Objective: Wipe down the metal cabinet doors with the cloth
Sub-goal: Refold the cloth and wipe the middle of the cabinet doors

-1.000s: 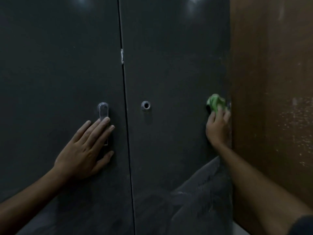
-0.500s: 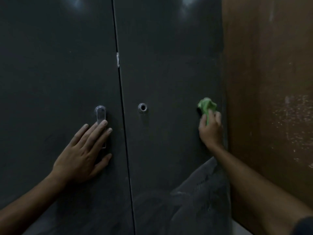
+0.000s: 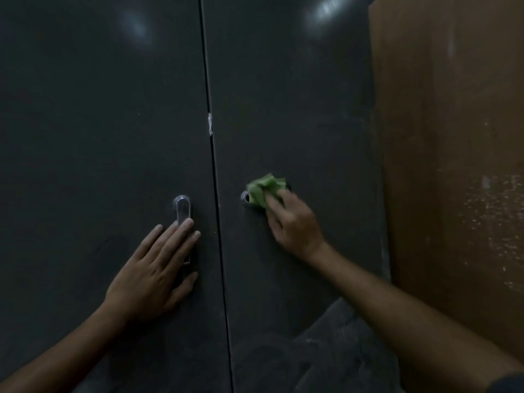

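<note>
Evidently soft and light, the green cloth (image 3: 265, 191) is bunched into a wad and pressed against the right cabinet door (image 3: 297, 109), partly covering the round lock (image 3: 245, 198). It should compress easily; hold it by the bunched rear. The right hand (image 3: 292, 222) has its grip curled round the cloth, forearm extended from the lower right. The left hand (image 3: 153, 270) lies flat, fingers straight, on the left cabinet door (image 3: 99, 123), fingertips touching the handle (image 3: 183, 208).

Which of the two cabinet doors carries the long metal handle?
The left door, under the flat left hand, carries the long handle. The right door, where the right hand rubs the green cloth, shows only a small round lock.
</note>
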